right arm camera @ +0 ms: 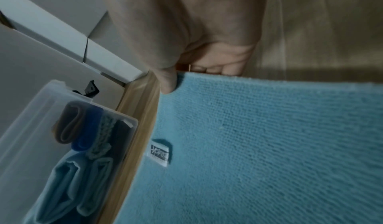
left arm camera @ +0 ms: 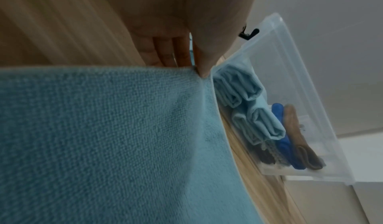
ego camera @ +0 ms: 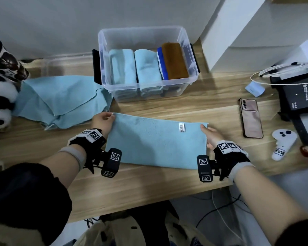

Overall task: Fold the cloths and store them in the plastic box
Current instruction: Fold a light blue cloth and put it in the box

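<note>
A light blue cloth point(ego camera: 155, 142) lies folded in half on the wooden table, its white tag point(ego camera: 181, 128) facing up near the far edge. My left hand point(ego camera: 105, 121) pinches its far left corner between thumb and fingers; the wrist view shows the left hand point(left arm camera: 196, 63) on that cloth point(left arm camera: 116, 137). My right hand point(ego camera: 210, 134) grips the far right corner, thumb on top of the cloth point(right arm camera: 269, 145), fingers under the edge. The clear plastic box point(ego camera: 103, 55) stands behind, holding two light blue folded cloths point(ego camera: 135, 66), a dark blue one point(ego camera: 163, 63) and a brown one point(ego camera: 175, 61).
A heap of unfolded light blue cloths point(ego camera: 60, 100) lies at the left beside the box. A phone point(ego camera: 251, 118), a white controller point(ego camera: 282, 144), a black device point(ego camera: 297, 96) with cables and a small blue block point(ego camera: 254, 88) occupy the right. A patterned object point(ego camera: 2, 77) stands at far left.
</note>
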A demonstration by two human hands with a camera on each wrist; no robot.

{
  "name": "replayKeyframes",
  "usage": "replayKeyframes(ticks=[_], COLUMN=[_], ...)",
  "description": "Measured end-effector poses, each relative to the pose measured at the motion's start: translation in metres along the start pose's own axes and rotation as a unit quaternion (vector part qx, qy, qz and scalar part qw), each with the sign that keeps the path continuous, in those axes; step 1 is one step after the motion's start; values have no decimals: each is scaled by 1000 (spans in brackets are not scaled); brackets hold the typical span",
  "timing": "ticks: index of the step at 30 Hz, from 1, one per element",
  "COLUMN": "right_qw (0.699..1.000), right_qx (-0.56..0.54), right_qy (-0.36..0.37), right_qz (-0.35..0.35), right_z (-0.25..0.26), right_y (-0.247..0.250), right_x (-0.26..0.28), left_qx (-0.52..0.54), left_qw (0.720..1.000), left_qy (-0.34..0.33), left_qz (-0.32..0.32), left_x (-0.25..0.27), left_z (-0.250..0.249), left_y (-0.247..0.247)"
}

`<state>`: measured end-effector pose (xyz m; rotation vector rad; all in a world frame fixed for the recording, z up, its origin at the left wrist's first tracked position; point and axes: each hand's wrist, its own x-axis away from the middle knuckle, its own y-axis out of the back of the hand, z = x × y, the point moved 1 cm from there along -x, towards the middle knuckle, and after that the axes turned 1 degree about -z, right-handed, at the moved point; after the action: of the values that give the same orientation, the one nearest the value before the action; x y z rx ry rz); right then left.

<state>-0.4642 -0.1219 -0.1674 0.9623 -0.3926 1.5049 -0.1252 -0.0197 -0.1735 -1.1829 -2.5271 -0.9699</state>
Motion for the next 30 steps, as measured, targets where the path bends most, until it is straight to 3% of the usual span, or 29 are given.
replayKeyframes(ticks=[8, 12, 14, 19, 23, 26, 30], right_qw=[997, 988, 985, 977, 969, 965, 929], right_qx=[60, 69, 103, 187, 195, 125, 168], right_qy=[9, 36, 15, -22, 51, 129, 234], right_qz=[-57, -132, -140, -98, -142, -193, -233], right_z=[3, -4, -8, -9, 15, 37, 36], right_y=[-8, -5, -4, -5, -2, -9, -30], right_x=[-10, -7, 1, 13, 7, -1, 2], left_qx=[-14, -51, -41, -72, -77, -80, -81], left_qw=[999, 998, 997, 986, 966, 938, 940], left_qy=[20, 40, 62, 129, 174, 227, 223], left_qz=[-22, -24, -23, 72, 175, 252, 244], left_x=[-3, 0, 2, 10, 27, 36, 41], left_z=[6, 8, 8, 12, 13, 21, 23], left_y=[-8, -9, -9, -2, 0, 0, -1])
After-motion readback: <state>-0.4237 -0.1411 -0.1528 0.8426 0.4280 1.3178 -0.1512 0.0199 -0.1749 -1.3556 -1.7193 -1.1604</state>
